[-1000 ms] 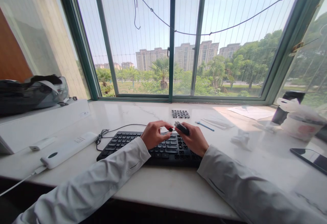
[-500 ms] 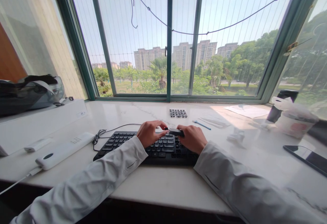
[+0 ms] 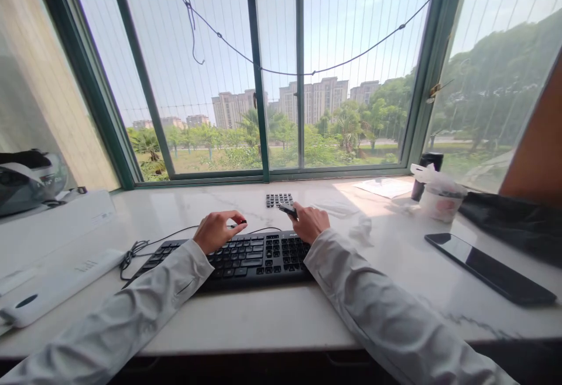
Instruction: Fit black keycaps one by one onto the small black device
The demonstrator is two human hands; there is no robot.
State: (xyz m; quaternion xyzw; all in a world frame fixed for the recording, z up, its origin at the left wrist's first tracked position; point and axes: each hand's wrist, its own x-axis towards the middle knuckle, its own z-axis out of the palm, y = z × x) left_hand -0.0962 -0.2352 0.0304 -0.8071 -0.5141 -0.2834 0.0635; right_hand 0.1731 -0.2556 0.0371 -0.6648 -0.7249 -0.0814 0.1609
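A black keyboard lies on the white marble counter, with open sockets showing in its right-hand number block. Above its left half, my left hand pinches a small black keycap between thumb and forefinger. My right hand is closed round a black keycap puller, whose metal end points left. Just behind the tool, several loose black keycaps are laid out in rows, partly covered by it. The two hands are apart.
A white power strip and a coiled black cable lie left of the keyboard. To the right are a phone, crumpled clear plastic, a bagged tub and a dark bottle. A window stands behind the counter.
My hands have separated: the left drew back leftward with the keycap, the right carried the puller forward toward the keycap rows. The view turned right. The blue stick is out of sight.
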